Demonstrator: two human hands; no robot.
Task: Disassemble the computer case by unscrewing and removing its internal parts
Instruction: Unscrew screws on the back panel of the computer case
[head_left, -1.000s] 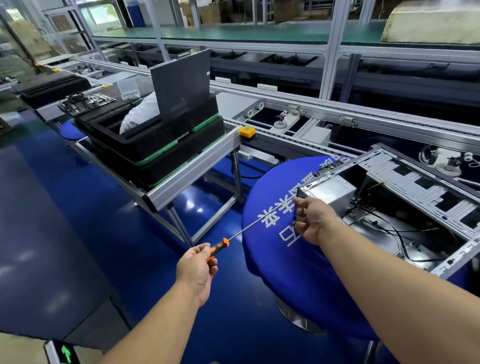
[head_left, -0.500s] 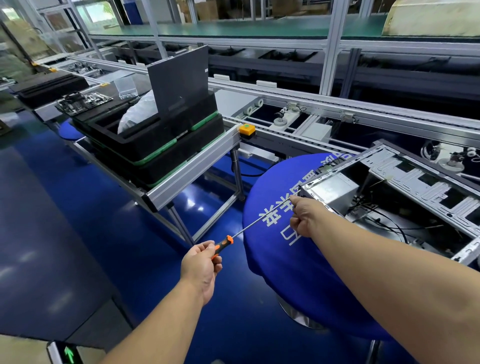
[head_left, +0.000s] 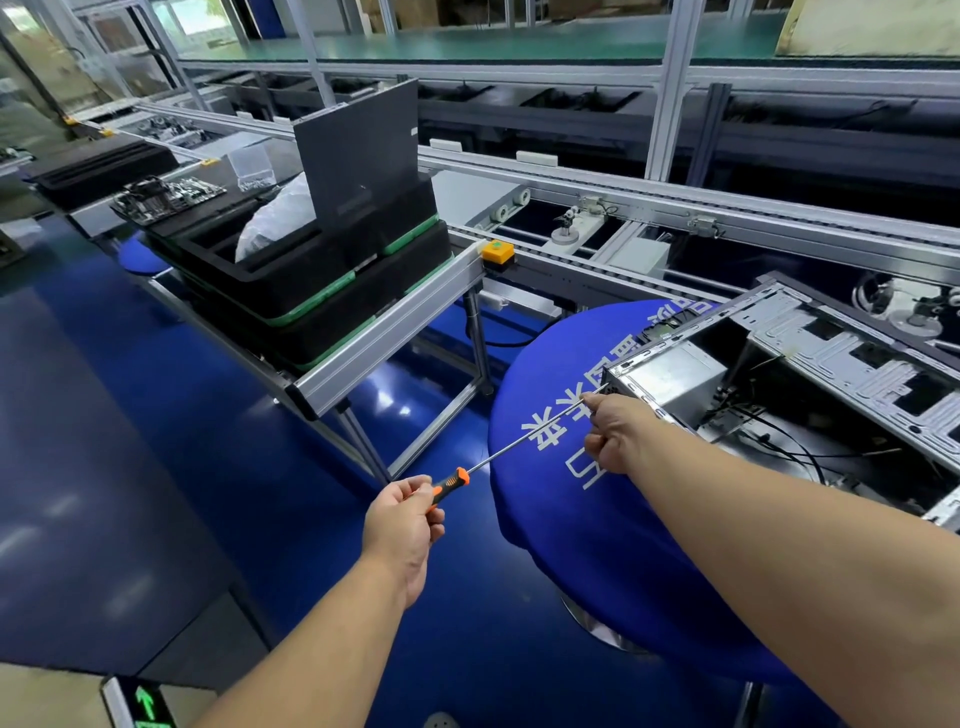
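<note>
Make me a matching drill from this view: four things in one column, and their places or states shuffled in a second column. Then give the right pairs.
Things:
1. left hand
2. right hand
3. computer case
4. yellow button box

Places or states:
A. lies open on the blue-covered round table
B. grips the orange-and-black handle of the screwdriver
C. sits at the corner of the conveyor frame
D. pinches the screwdriver's metal shaft near the tip, by the case's corner

Pairs: 1-B, 2-D, 3-A, 4-C
</note>
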